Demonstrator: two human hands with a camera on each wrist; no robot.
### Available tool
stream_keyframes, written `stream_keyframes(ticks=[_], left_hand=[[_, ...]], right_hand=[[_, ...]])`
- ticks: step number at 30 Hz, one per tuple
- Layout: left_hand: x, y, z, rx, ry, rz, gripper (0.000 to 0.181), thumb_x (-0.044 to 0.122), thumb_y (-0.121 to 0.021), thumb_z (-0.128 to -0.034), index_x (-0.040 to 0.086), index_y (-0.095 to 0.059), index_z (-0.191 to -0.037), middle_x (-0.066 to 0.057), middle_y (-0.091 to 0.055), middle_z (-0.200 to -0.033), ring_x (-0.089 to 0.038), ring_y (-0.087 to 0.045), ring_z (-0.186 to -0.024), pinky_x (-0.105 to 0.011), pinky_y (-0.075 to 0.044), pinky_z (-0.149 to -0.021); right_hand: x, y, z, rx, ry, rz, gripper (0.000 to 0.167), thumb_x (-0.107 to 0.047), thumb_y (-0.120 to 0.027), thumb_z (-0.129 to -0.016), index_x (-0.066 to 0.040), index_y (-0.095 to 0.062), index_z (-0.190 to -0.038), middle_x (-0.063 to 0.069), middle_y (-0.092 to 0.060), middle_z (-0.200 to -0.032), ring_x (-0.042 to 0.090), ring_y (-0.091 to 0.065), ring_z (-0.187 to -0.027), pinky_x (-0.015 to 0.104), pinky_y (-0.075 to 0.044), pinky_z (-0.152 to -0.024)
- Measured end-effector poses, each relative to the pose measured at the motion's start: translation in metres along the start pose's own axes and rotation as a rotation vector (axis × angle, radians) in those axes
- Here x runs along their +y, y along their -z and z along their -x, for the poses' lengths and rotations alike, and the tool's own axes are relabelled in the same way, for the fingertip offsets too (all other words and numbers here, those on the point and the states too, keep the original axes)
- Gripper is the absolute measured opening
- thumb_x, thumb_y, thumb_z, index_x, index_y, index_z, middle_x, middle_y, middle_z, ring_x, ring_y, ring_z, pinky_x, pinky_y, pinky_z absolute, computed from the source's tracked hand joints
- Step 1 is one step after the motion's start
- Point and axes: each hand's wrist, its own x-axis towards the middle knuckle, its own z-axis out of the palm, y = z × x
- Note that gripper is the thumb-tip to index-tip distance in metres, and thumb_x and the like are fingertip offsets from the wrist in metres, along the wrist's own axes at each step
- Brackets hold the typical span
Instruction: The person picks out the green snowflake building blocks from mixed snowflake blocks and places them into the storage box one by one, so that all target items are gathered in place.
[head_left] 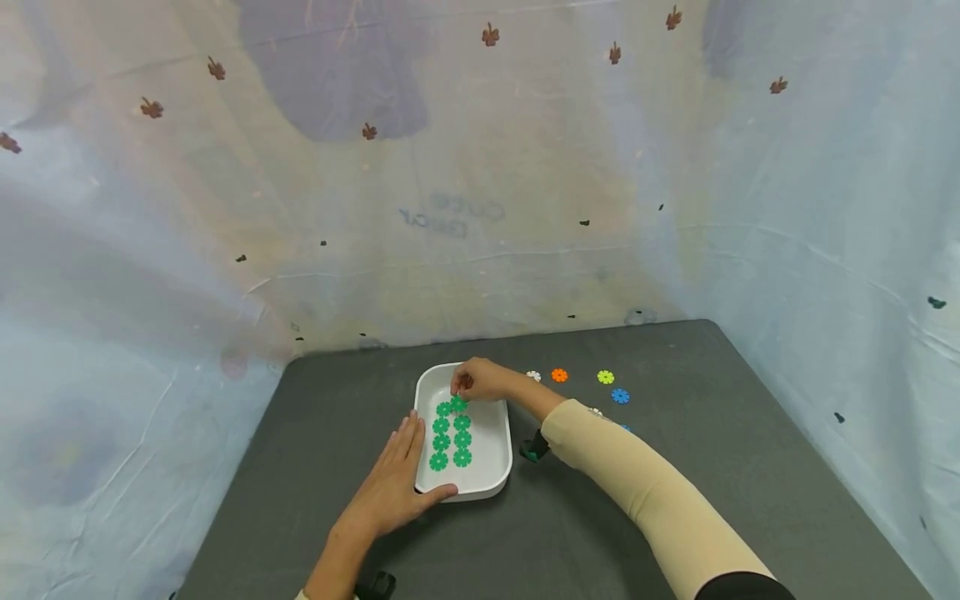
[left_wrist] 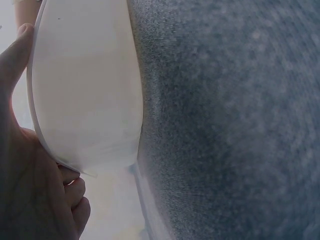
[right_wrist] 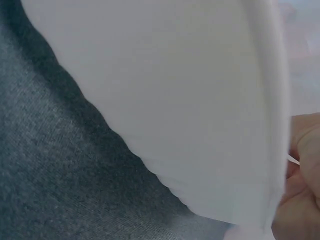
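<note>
A white tray (head_left: 487, 454) holds two columns of green flower-shaped discs (head_left: 462, 439). My left hand (head_left: 393, 487) rests on the tray's near left corner, with fairly straight fingers along the left side and the thumb on the near rim. In the left wrist view, that hand (left_wrist: 42, 175) touches the rim beside the tray's outer wall (left_wrist: 87, 85). Over the tray's far part, my right hand (head_left: 480, 381) pinches a green disc (head_left: 459, 404) at the far end of the right column. The right wrist view shows only part of this hand (right_wrist: 302, 185) behind the tray wall (right_wrist: 165, 90).
Right of the tray, on the dark grey table (head_left: 360, 383), lie loose discs: an orange disc (head_left: 559, 376), a yellow-green disc (head_left: 605, 377), a blue disc (head_left: 620, 396) and a white disc (head_left: 533, 376). My right forearm partly hides others. A pale patterned sheet (head_left: 480, 283) surrounds the table.
</note>
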Motion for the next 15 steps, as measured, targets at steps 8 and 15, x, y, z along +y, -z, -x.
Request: stream_keyframes(ticks=[8,15], left_hand=[[-0.0001,0.0002,-0.0001,-0.006,0.003,0.008,0.125,0.08,-0.063,-0.0928,0.003,-0.003,-0.172,-0.014,0.007,-0.18,-0.031,0.002,-0.167,-0.053,-0.007,-0.135],[0.0006,0.0002,0.0004,0.002,0.002,-0.005,0.126,0.082,-0.061,-0.0921,0.002,-0.004,-0.172,-0.015,0.005,-0.18,-0.032,0.0,-0.167,-0.054,-0.01,-0.135]], right_hand=[[-0.0006,-0.0066,-0.0053,0.03,-0.058,0.086,0.009,-0.006,-0.069,-0.104,-0.007,-0.078,-0.105,-0.001,-0.067,-0.091,0.01,-0.055,-0.079,0.024,-0.048,-0.069],[-0.0037,-0.0084,-0.0044,0.028,-0.083,0.102,0.009,-0.002,-0.07,-0.103,-0.004,-0.078,-0.106,0.002,-0.065,-0.089,0.013,-0.054,-0.079,0.026,-0.048,-0.07]])
